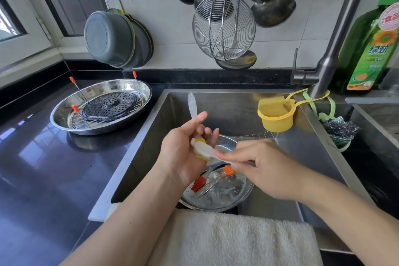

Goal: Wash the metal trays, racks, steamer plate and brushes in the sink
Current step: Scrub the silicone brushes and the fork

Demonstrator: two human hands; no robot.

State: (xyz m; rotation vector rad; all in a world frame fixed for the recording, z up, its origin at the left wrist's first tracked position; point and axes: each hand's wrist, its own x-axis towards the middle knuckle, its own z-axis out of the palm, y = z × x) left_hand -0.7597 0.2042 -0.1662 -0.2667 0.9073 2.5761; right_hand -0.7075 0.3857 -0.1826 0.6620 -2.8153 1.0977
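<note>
Over the sink (151, 136), my left hand (181, 157) grips a yellow-headed brush (200, 141) whose translucent handle sticks up past my thumb. My right hand (265, 168) pinches the handle of a white brush (204, 150), and its head lies against the yellow head in my left palm. Below them a round metal tray (228, 198) lies in the sink, holding a red brush (197, 183) and an orange brush (228, 169). A wire rack (257, 136) shows behind that tray. On the counter, a second metal tray (64, 123) holds a perforated steamer plate (110, 104) and a rack with orange-tipped legs (75, 108).
A yellow sponge holder (277, 122) hangs from the faucet (336, 49) at the sink's back right, with a steel scourer (340, 127) beside it. A green soap bottle (371, 54) stands at the right. A towel (233, 237) covers the front edge. A skimmer (223, 28) and pots (114, 39) hang on the wall.
</note>
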